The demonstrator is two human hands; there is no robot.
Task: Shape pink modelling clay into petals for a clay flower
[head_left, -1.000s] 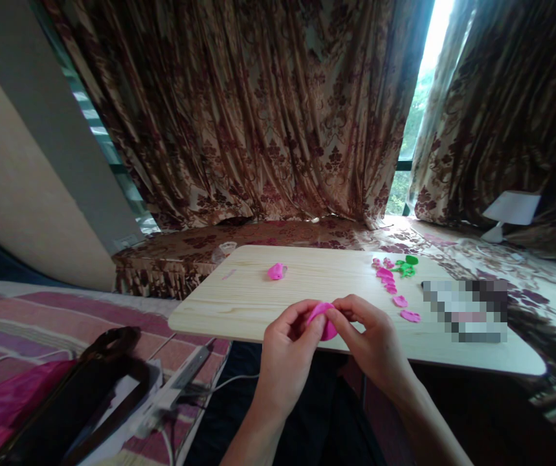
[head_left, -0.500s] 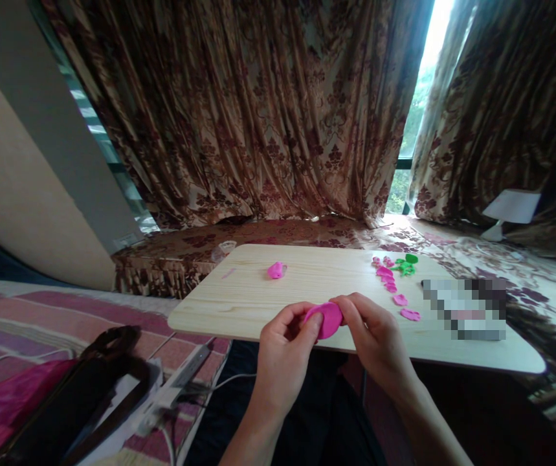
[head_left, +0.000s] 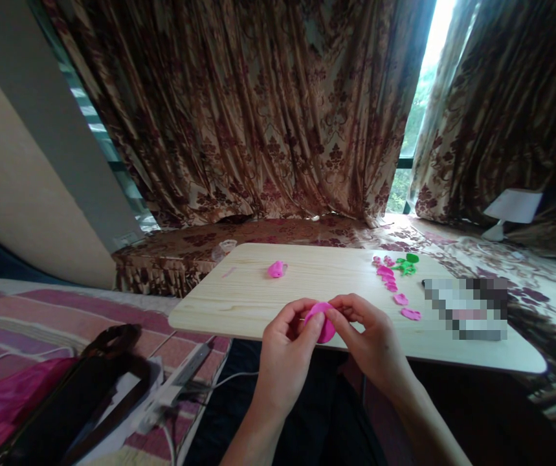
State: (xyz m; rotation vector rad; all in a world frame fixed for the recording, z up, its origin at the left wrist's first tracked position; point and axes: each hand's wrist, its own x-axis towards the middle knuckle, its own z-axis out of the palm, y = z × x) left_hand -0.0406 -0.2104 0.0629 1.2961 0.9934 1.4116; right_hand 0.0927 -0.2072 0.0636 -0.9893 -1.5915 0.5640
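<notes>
A flat, round piece of pink modelling clay (head_left: 325,329) is pinched between both hands above the near edge of the table (head_left: 219,298). My left hand (head_left: 287,343) grips its left side, thumb on the front face. From the right, my right hand (head_left: 372,333) presses its thumb and fingertips on the upper right rim. A lump of pink clay (head_left: 276,269) lies on the table beyond my left hand. Small pink clay pieces (head_left: 387,275) run in a row at the right, beside green clay pieces (head_left: 406,265).
A blurred-out flat object (head_left: 472,309) lies on the table's right side. Left of the table are a power strip (head_left: 175,382) with cables and a dark bag (head_left: 78,395) on a striped cover. A clear cup (head_left: 224,248) stands behind the far left corner; a white lamp (head_left: 513,207) is at far right.
My right thumb has moved left onto the face of the pink clay, and the right fingers have come closer to the left hand. The things on the table stay where they were.
</notes>
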